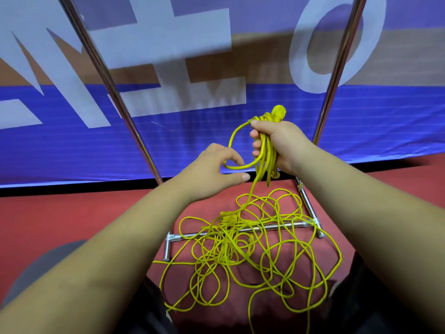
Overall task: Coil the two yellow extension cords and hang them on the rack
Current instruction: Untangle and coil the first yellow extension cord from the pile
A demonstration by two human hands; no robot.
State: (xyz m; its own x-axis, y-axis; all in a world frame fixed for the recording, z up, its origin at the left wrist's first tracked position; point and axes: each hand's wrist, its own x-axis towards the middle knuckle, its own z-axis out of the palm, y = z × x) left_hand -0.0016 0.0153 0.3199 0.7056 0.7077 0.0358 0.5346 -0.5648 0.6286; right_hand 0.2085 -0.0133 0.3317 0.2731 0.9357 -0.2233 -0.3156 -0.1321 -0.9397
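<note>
Clamping a hank (266, 150) of yellow cord in a full-fisted grip, the right hand (280, 143) is holding several gathered turns upright in front of the rack (337, 68), with a plug (278, 112) poking out above the thumb. Just beside it, the left hand (212, 169) is shaping the next loop (238, 168). Its fingers are loosely curved and its thumb is stretched out, and the cord is passing through the gap between them rather than being pinched. From the hank, one strand is dropping to a wide tangle (240, 244) sprawling on the red floor (72, 213) and lying across the rack's base bar (265, 228), with a yellow connector (226, 216) resting near its top. Where one cord ends and the other begins cannot be told. A blue banner (72, 141) is hanging behind.

Coiling appears to be at an early stage, since most of the cord is lying loose. Doing this step well probably means making each loop match those already in the fist and laying it flat against them. The left hand would be letting cord slide through, not dragging it. Slack looks best drawn slowly, because the crossing loops below may cinch into knots or snag the base bar. A firm right-hand hold is needed so that turns are not slipping out as the hank thickens.
</note>
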